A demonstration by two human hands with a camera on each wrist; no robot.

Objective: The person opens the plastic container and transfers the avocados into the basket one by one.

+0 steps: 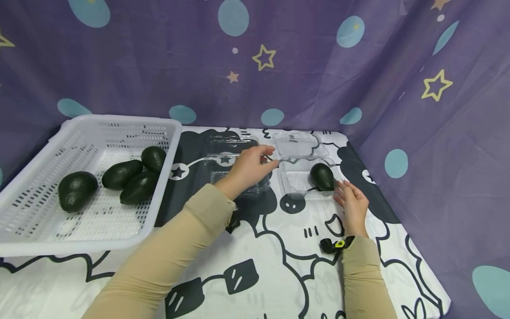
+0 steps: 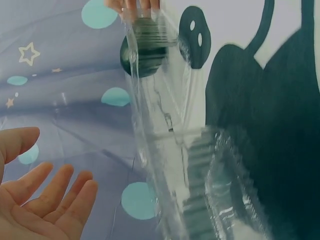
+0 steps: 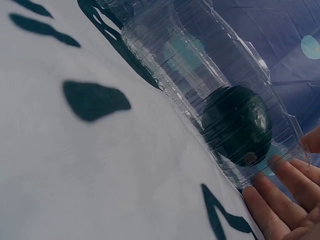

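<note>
A clear plastic clamshell container (image 1: 292,179) lies with its lid (image 1: 299,145) folded back, and one dark green avocado (image 1: 322,177) sits at the right side of its base. My right hand (image 1: 352,204) holds that container by its right end, with the fingers against the outer wall and the thumb at the rim (image 3: 302,142). Above the gap between this container and a second clear container (image 1: 217,175) is my left hand (image 1: 255,166). Its fingers are loosely bent, apart from each other, and hold nothing. The left forearm partly hides the second container.
On the left stands a white perforated basket (image 1: 171,146) with several avocados (image 1: 77,191) in it. A patterned cloth (image 1: 275,283) covers the table. A purple curtain (image 1: 159,57) hangs behind and along the right side.
</note>
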